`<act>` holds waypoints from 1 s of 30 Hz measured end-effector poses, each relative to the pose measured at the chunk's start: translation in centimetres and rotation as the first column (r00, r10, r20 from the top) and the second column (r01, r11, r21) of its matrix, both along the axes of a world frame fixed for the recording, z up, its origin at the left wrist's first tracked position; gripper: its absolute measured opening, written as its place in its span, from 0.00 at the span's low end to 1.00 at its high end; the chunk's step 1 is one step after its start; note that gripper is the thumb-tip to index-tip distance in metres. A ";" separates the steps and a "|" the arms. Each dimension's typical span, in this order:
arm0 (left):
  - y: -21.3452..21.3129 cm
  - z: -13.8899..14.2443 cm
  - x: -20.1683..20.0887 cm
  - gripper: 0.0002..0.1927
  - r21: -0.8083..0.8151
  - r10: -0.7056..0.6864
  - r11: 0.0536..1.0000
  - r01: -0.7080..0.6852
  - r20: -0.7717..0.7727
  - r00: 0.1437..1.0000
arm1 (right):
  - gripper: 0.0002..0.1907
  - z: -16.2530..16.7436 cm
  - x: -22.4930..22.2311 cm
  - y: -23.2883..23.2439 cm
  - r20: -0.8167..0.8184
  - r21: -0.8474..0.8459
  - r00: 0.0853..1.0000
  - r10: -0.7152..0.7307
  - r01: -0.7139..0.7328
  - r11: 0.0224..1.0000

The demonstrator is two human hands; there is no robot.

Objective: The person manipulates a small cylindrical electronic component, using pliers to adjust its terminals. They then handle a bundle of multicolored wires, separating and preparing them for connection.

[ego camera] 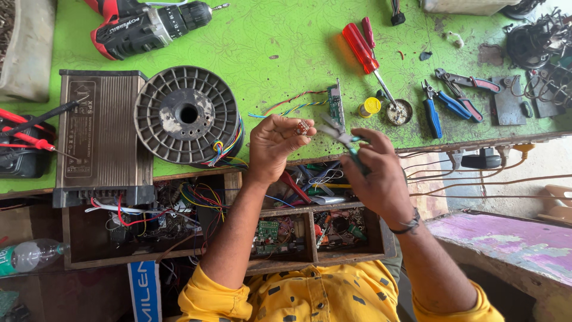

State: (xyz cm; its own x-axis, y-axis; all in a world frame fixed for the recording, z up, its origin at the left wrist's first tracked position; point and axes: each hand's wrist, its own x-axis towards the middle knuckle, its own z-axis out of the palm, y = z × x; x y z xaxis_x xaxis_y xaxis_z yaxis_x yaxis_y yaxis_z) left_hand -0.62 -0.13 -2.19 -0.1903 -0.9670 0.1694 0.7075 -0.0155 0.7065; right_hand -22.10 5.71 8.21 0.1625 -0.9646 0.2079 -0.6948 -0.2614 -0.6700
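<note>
My left hand (273, 146) pinches a small reddish electronic part (302, 126) between its fingertips, just above the bench's front edge. My right hand (376, 173) grips small pliers (337, 132) with teal handles, whose jaws point at that part. Just beyond the hands, a narrow green circuit board (336, 106) with twisted coloured wires (286, 106) lies on the green bench top (268, 42).
A grey wire spool (187, 114) and a metal power supply box (100, 134) sit to the left. A red screwdriver (364, 50), blue pliers (434, 110), a solder tin (398, 112) and a cordless drill (143, 24) lie on the bench. An open wooden drawer (310, 235) of parts is below.
</note>
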 end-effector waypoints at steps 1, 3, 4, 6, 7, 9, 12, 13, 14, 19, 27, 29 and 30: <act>0.0 0.0 -0.2 0.15 -0.035 0.011 0.999 -0.009 0.042 0.999 | 0.11 -0.1 0.0 0.1 0.091 0.092 0.995 -0.050 0.041 0.995; 0.1 0.0 -0.6 0.16 -0.106 0.031 0.994 -0.018 0.120 0.992 | 0.10 -0.6 0.4 0.1 0.428 0.238 0.896 -0.123 0.020 0.971; 0.2 0.0 -0.7 0.16 -0.088 0.016 0.996 -0.007 0.102 0.995 | 0.10 -0.9 0.7 0.2 0.572 0.306 0.800 -0.179 -0.005 0.952; 0.1 -0.1 -0.9 0.15 -0.065 -0.015 0.998 0.019 0.068 0.998 | 0.10 -2.3 2.2 -0.4 0.709 0.288 0.680 -0.185 -0.040 0.957; 0.2 -0.1 -1.0 0.16 -0.092 -0.017 0.996 0.023 0.063 0.998 | 0.11 -2.9 2.8 -0.6 0.770 0.276 0.611 -0.183 -0.061 0.959; 0.3 -0.2 -1.0 0.17 -0.142 -0.006 0.990 0.014 0.057 0.998 | 0.11 -4.1 3.9 -1.1 0.806 0.277 0.557 -0.200 -0.057 0.959; 0.4 -0.2 -1.0 0.15 -0.058 -0.048 0.997 0.048 0.002 0.999 | 0.13 -5.0 4.6 -1.3 0.846 0.319 0.478 -0.235 -0.102 0.942; 0.5 -0.1 -1.0 0.15 -0.074 -0.032 0.997 0.033 0.018 0.999 | 0.14 -5.1 4.7 -1.3 0.855 0.333 0.456 -0.247 -0.118 0.936; 0.6 -0.1 -1.0 0.15 -0.088 -0.019 0.996 0.022 0.033 0.999 | 0.14 -5.2 4.6 -1.2 0.854 0.320 0.468 -0.227 -0.129 0.939; 0.7 0.6 -1.2 0.14 -0.121 -0.008 0.992 0.023 0.119 0.993 | 0.13 -5.0 3.9 -1.2 0.851 0.288 0.499 -0.162 -0.186 0.939; 1.1 0.7 -1.0 0.09 -0.262 0.152 0.963 -0.054 0.368 0.918 | 0.16 -5.3 2.8 -2.7 0.851 0.272 0.505 -0.144 -0.188 0.944; 0.9 0.6 -1.2 0.10 -0.231 0.183 0.967 -0.110 0.321 0.929 | 0.17 -5.3 2.7 -3.1 0.852 0.273 0.506 -0.135 -0.210 0.939; 0.8 0.5 -1.2 0.11 -0.215 0.201 0.967 -0.139 0.298 0.933 | 0.17 -5.2 2.8 -3.3 0.852 0.273 0.509 -0.122 -0.232 0.934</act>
State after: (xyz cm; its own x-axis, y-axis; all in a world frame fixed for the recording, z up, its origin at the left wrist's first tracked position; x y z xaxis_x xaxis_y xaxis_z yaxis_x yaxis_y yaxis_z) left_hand -1.86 0.68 -1.67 -0.0990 -0.9458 0.3092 0.4284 0.2399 0.8712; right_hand -19.30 2.46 2.97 0.1346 -0.9904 -0.0318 0.2620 0.0665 -0.9628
